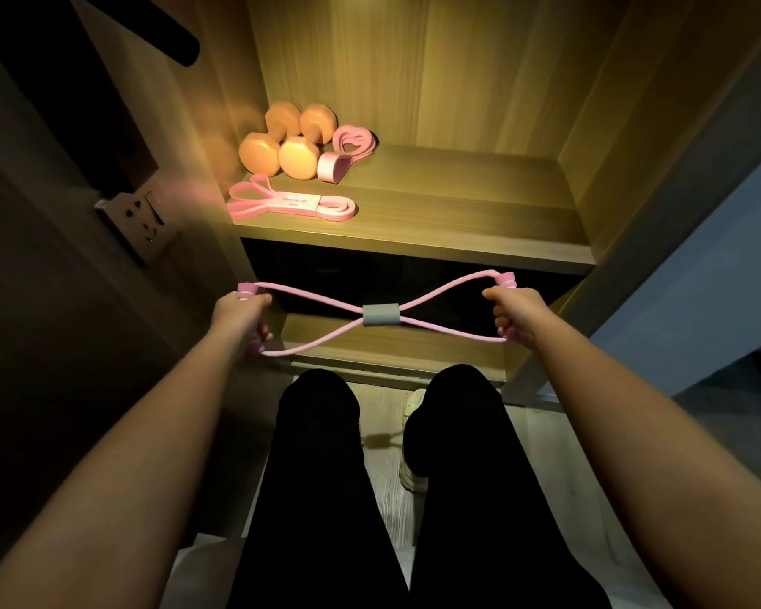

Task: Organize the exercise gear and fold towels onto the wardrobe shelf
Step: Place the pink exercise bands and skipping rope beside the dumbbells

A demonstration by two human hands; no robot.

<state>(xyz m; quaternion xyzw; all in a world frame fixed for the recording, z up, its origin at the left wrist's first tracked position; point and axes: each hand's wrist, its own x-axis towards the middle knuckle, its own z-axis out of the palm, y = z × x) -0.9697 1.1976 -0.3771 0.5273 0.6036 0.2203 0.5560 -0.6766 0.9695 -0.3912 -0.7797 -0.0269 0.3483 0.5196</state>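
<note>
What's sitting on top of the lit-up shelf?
On the shelf: two orange dumbbells, a looped pink band beside them and a flat pink band in front. Whatever lies behind the dumbbells is hidden.

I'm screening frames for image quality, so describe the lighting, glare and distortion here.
Head view: warm light pools on the wardrobe shelf, brightest around the dumbbells, with a hazy glow smearing the left wall; the compartment beneath is nearly black; the wide lens splays the wardrobe sides and stretches the forearms; the figure-eight band, gripped by the left hand and right hand, looks fairly sharp.
</note>
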